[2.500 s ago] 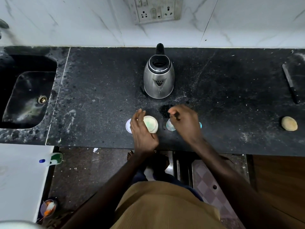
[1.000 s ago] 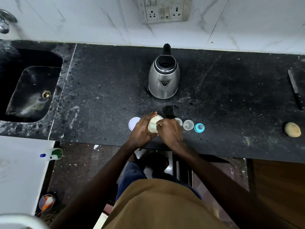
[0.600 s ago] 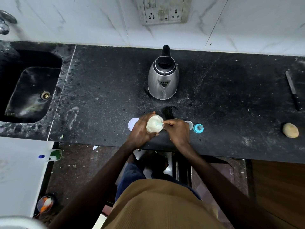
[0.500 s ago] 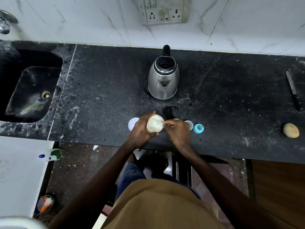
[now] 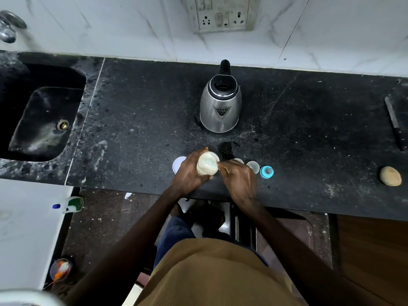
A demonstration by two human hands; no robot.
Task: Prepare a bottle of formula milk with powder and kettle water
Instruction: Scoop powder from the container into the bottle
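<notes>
Scooping powder looks to be the step in hand: nearest the counter's front edge, the left hand (image 5: pixel 191 173) is wrapped around a small open container of pale formula powder (image 5: pixel 207 166), holding it tilted toward the person, while the right hand (image 5: pixel 239 177) pinches the handle of a pale blue-green scoop (image 5: pixel 209 162) whose bowl sits down in the powder. Both grips are closed on what they hold, the left a full curl around the container's wall, the right a narrow pinch at the handle's end. Just behind the right hand a pale rim (image 5: pixel 238 160) peeks out; I take it for the bottle's mouth, though most of it is hidden. Just beside it to the right stands a clear cap (image 5: pixel 253 166), then the blue teat ring (image 5: pixel 266 172), and on the far side of the left hand a white lid (image 5: pixel 178 167) lies flat on the black counter (image 5: pixel 136 138). Farther back, well apart from the hands, the steel kettle (image 5: pixel 220 107) stands upright with its spout facing the person and a dark wet patch (image 5: pixel 226 149) in front of it. The next move, as I judge it, calls for lifting the loaded scoop level, carrying it the short way right to the narrow bottle mouth and tipping it in without spilling; whether water is already in the bottle cannot be told.
</notes>
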